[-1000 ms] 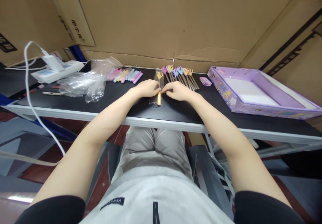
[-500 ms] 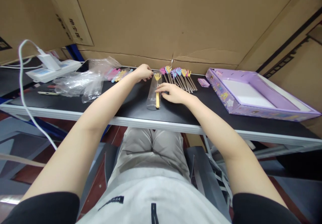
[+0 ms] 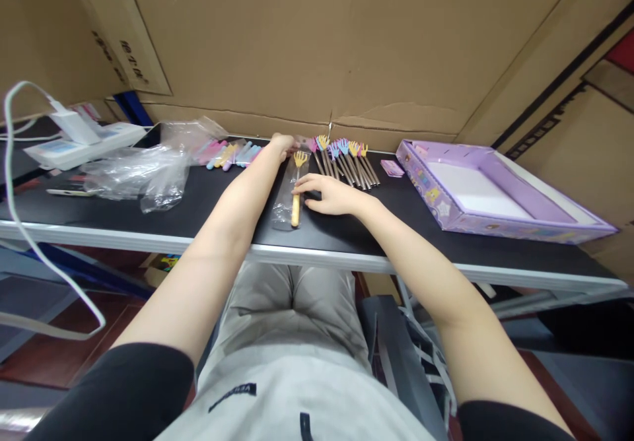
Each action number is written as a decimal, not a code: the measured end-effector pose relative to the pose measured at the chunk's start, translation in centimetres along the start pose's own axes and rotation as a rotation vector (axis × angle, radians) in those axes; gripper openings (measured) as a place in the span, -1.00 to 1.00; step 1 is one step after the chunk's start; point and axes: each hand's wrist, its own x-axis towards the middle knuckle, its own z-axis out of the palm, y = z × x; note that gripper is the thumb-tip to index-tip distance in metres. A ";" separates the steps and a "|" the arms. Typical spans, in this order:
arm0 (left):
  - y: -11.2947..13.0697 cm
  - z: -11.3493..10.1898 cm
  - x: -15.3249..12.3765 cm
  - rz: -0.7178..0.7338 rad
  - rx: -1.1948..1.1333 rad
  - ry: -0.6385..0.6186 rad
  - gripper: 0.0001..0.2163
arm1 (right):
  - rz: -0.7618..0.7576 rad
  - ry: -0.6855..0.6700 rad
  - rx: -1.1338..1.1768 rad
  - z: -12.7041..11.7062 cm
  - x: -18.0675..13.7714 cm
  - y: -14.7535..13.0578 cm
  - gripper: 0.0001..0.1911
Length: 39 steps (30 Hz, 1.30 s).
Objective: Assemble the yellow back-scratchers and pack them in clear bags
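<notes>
A yellow back scratcher (image 3: 296,210) with a hand-shaped head lies on the black table inside a clear plastic bag (image 3: 283,207). Curved fingers of my right hand (image 3: 331,193) rest over its handle, with the thumb on the near side. At the far end of the bag is my left hand (image 3: 283,144), its fingers closed on the bag's edge; the fingertips are partly hidden. Just right of the bag lie several back scratchers (image 3: 352,166) with metal shafts and pink, yellow, blue and purple heads.
A shallow purple box (image 3: 515,222) stands at the right, with small pink cards (image 3: 391,168) beside it. Crumpled clear bags (image 3: 141,170) and several pastel-coloured sticks (image 3: 228,154) lie at the left. Further left is a white power strip (image 3: 84,144) with a cable. Cardboard (image 3: 297,45) walls the back.
My left hand has moved to the bag's far end and its fingers have closed there. My right hand stays on the back scratcher. The whole view has shifted slightly.
</notes>
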 end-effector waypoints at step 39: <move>-4.2 -5.0 3.7 0.625 0.234 -0.008 -0.25 | -0.092 -0.013 0.090 1.7 0.6 -0.2 -0.57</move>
